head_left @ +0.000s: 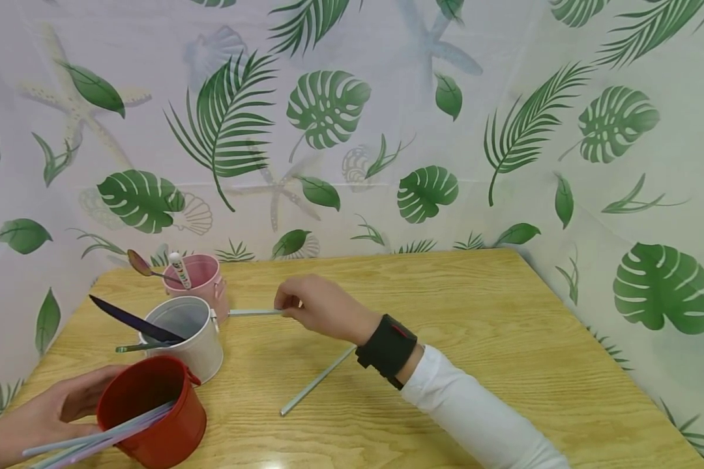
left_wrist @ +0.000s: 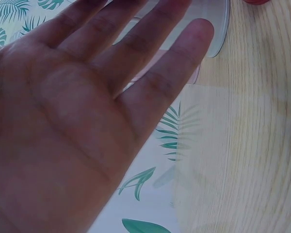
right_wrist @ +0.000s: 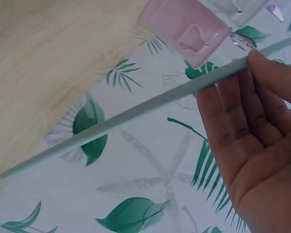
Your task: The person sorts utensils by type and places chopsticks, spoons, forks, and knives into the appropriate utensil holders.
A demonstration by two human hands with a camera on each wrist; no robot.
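Note:
My right hand (head_left: 322,309) pinches a long pale green straw (right_wrist: 126,114) between thumb and fingertips, above the middle of the table. Another pale straw (head_left: 317,382) lies slantwise on the wood, partly hidden by my right wrist. At the near left stands a red bucket (head_left: 173,423), with several pale straws (head_left: 102,433) leaning out over its rim. Beside its left wall is my left hand (head_left: 53,407); the left wrist view shows its fingers (left_wrist: 157,87) straight. Whether they touch the bucket I cannot tell.
Behind the red bucket stands a white bucket (head_left: 202,348) holding a dark-bladed knife (head_left: 132,319) and a green-handled utensil (head_left: 143,348). Farther back, a pink bucket (head_left: 217,293) holds a spoon (head_left: 141,264) and a white-handled utensil (head_left: 178,267). Leaf-printed cloth (head_left: 352,215) borders the wooden table (head_left: 475,312).

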